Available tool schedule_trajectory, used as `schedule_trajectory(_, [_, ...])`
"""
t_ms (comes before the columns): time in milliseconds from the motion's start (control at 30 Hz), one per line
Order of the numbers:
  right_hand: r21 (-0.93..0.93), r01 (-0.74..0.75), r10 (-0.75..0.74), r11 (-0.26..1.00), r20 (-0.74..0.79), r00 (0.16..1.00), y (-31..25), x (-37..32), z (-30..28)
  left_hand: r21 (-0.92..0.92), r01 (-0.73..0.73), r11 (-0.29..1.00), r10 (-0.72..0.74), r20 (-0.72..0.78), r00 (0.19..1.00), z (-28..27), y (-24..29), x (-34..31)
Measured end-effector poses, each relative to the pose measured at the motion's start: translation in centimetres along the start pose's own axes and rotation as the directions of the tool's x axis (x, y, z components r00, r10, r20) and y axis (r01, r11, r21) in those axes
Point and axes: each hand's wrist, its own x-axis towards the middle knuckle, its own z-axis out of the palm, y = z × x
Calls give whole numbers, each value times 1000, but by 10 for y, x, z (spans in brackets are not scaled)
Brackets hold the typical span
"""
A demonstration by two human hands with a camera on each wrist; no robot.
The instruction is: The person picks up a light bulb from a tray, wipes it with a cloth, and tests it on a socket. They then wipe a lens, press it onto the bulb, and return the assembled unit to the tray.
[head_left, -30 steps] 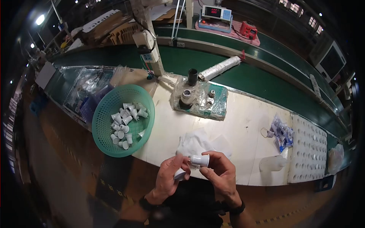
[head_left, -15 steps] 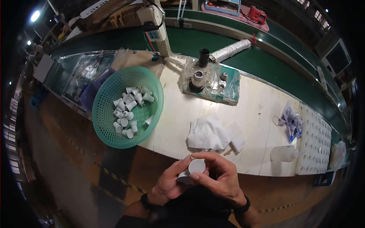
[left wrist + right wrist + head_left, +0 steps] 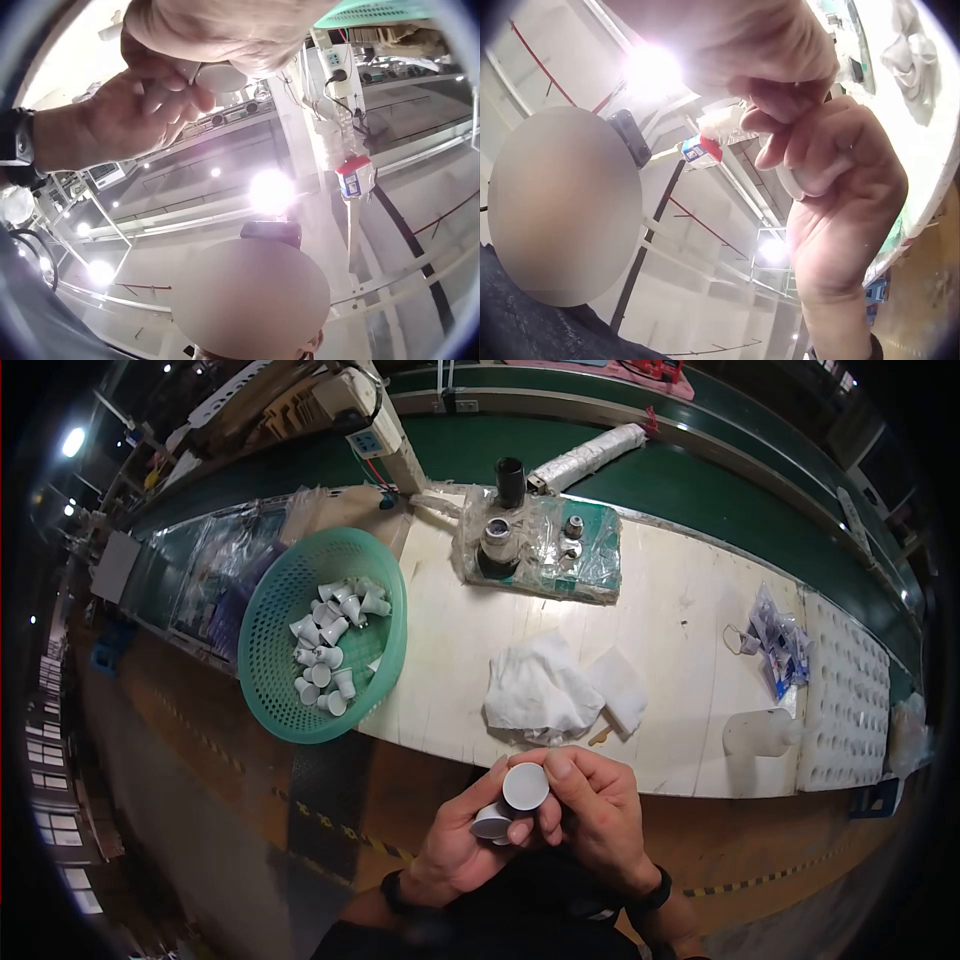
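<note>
At far L the green basket (image 3: 262, 635) sat w/ loose white cups (image 3: 335, 632) in it, well apart from my fingers. Next was my left hand (image 3: 455, 850), fingers curled & clamped round the lower white cup (image 3: 490, 821); its mouth tilted up twd my head, body mostly hidden in my grip, so couldn't tell its exact axis. Just R of & above it was the upper white cup (image 3: 525, 787), btwn my two hands. Its round mouth faced me nearly square on, so the long axis ran approx along my line of sight, narrow end pointing away, out of view. Prob. that's what the move hung on: narrow end on the far side, fingers round the mouth end. Last, at R, my right hand (image 3: 605, 810) had thumb & fingers pinched on that cup's R side, so R was prob. its main holder; L thumb was right by the other side, contact unclear.
</note>
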Motion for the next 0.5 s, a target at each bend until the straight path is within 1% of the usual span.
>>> schedule_trajectory(100, [-6,0,0,1000,-10,1000,2,1,-6,-45,-6,999,6,9,1000,-1,-2,4])
schedule_trajectory(200, [-25,-1,0,1000,-17,1000,2,4,-7,32,-1,999,1,4,1000,-3,0,6])
schedule_trajectory(267, [-31,-14,13,999,-32,999,-1,5,-4,52,-18,999,17,9,1000,-2,0,5])
schedule_trajectory(300, [-78,-20,15,997,-61,998,-3,6,1,62,-27,998,26,12,1000,-1,1,5])
schedule_trajectory(367, [-173,-35,15,984,-117,993,-7,7,11,162,-83,983,83,6,997,-15,0,4])
schedule_trajectory(467, [-75,-10,5,997,-70,998,2,11,4,314,-172,934,179,6,984,-11,-2,3])
schedule_trajectory(500, [-45,-18,14,999,-83,996,3,12,2,363,-203,909,214,10,977,-7,-3,3])
